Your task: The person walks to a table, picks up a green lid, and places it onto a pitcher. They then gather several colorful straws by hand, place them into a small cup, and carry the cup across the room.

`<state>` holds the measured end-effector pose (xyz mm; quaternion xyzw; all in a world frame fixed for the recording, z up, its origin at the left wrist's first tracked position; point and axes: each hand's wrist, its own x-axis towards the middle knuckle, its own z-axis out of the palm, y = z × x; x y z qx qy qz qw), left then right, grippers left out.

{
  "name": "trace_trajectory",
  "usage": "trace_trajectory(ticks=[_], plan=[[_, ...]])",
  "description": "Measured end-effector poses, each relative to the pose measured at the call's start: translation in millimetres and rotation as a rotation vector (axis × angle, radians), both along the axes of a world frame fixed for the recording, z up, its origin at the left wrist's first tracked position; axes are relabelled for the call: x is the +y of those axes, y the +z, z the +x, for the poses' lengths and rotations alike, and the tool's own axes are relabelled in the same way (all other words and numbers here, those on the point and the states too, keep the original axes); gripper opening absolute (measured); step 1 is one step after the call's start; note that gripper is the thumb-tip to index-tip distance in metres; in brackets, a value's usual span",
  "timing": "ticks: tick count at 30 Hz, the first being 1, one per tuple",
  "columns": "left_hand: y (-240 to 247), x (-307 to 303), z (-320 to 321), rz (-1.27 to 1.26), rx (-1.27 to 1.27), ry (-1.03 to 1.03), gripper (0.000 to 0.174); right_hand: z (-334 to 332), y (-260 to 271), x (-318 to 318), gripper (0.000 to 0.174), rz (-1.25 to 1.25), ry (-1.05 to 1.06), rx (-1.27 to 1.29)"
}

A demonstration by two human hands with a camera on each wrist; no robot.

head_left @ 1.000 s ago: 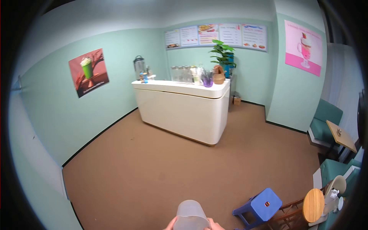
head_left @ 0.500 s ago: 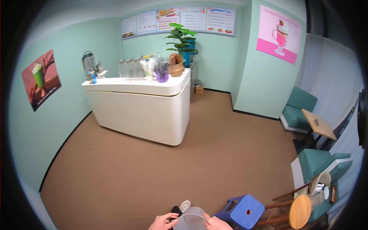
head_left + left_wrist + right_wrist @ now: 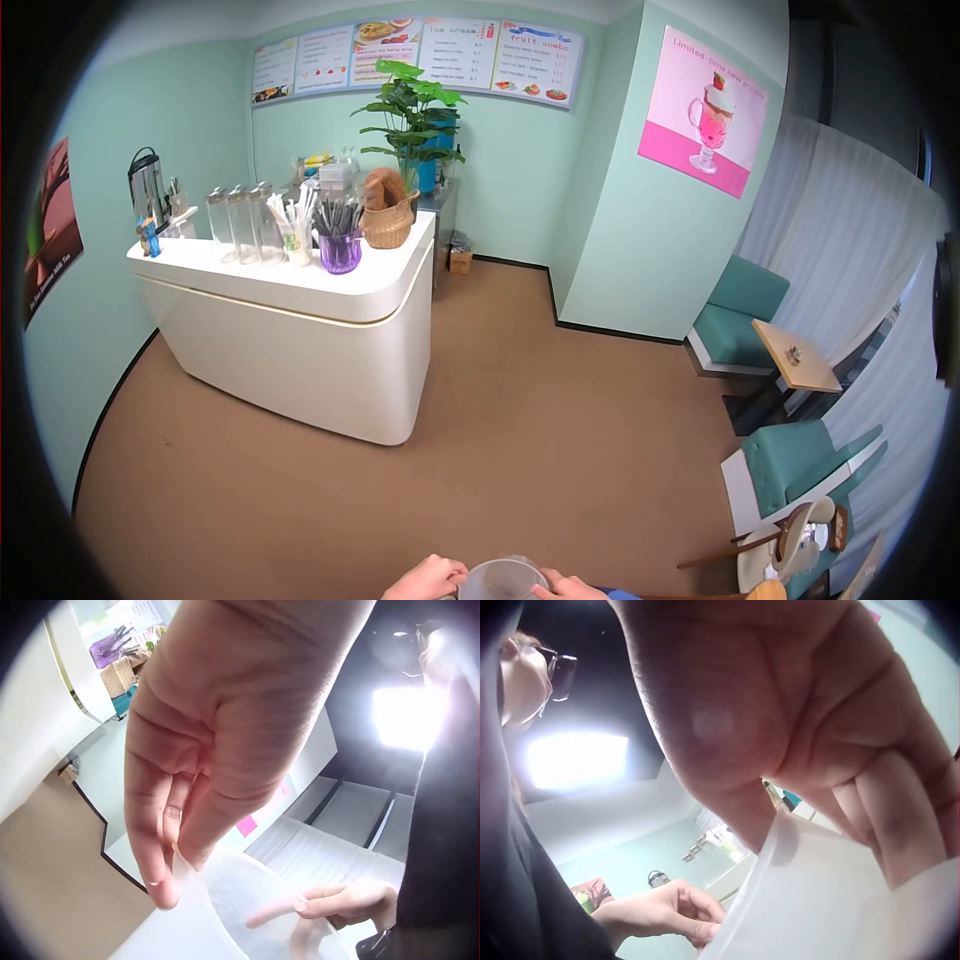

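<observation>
A translucent whitish container (image 3: 500,580) with an open top is at the bottom middle of the head view, held between both hands. My left hand (image 3: 428,578) pinches its rim at the left; in the left wrist view the thumb and fingers of this hand (image 3: 217,727) close on the rim (image 3: 217,915). My right hand (image 3: 570,588) grips the opposite side. In the right wrist view the thumb of the right hand (image 3: 780,705) lies on one side of the container wall (image 3: 802,900) and the fingers on the other.
A white counter (image 3: 300,355) stands ahead to the left, bearing glass jars, a purple cup (image 3: 341,253) of black straws, a basket (image 3: 388,225) and a plant. Green seats (image 3: 790,465), a small wooden table (image 3: 797,357) and chairs line the right side. Brown floor (image 3: 520,430) lies between.
The counter appears closer and farther left in the head view. The blue stool has dropped almost out of sight at the bottom. Both hands still hold the container.
</observation>
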<state>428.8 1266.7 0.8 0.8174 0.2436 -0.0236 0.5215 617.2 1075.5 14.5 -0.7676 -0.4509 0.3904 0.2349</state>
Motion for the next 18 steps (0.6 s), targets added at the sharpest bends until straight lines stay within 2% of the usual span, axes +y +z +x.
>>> trace_trajectory(ticks=[4, 5, 7, 8, 11, 12, 15, 18], plan=[[-17.0, 53.3, 63.1, -0.036, 0.048, -0.03, 0.024, 70.3, -17.1, 46.4, 0.045, 0.112, -0.035, 0.037], [-29.8, 62.2, 79.1, 0.052, -0.002, -0.033, 0.021, 87.9, -24.1, 58.1, 0.045, 0.123, -0.047, 0.037], [-23.3, 88.0, 123.4, 0.235, -0.105, -0.042, 0.014, 127.6, -39.2, 87.3, 0.045, 0.125, -0.07, 0.079], [-14.7, 100.7, 145.6, 0.182, -0.038, -0.016, 0.014, 150.5, -44.9, 104.2, 0.045, 0.133, -0.08, 0.098], [-35.0, 144.1, 216.1, 0.309, -0.032, -0.003, 0.014, 219.2, -51.3, 151.6, 0.044, 0.155, -0.089, 0.116], [-26.3, 163.6, 238.2, 0.282, 0.057, -0.083, 0.017, 240.7, -54.4, 167.3, 0.044, 0.173, -0.098, 0.075], [-6.4, 219.7, 299.2, 0.363, 0.134, -0.082, 0.024, 302.1, -35.6, 223.1, 0.047, 0.092, -0.028, 0.006], [-14.0, 269.9, 341.3, 0.307, -0.022, 0.075, 0.023, 347.2, -31.8, 270.3, 0.054, 0.096, -0.006, 0.034]])
